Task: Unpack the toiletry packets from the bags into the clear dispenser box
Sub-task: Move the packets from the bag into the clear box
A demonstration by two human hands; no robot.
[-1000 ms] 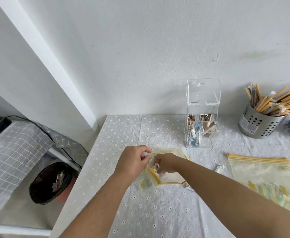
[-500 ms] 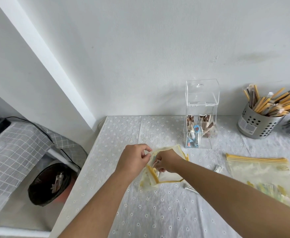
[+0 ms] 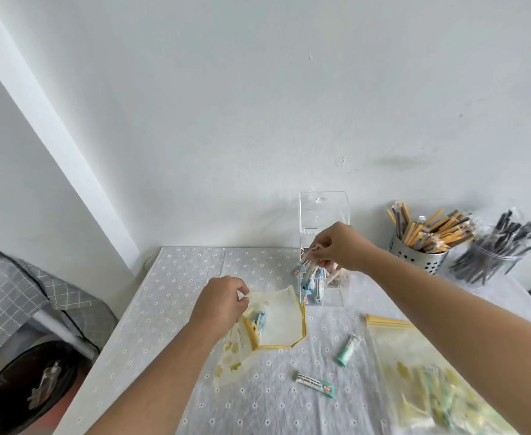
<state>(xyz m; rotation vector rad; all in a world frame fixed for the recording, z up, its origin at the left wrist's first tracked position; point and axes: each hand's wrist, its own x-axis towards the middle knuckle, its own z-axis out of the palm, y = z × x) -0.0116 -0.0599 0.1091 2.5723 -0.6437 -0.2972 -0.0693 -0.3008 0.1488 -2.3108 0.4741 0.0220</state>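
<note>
My left hand pinching the floppy yellow-edged bag open, right hand gripping glossy packets at the clear box, on the dotted cloth counter.

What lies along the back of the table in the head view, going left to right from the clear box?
Clear dispenser box → perforated metal holder of yellow-wrapped sticks → clear cup of dark sticks. The right hand overlaps the box's front, so it is left out.

a plain white wall rises behind the table with its flowered cloth; left, grey checked fabric.
</note>
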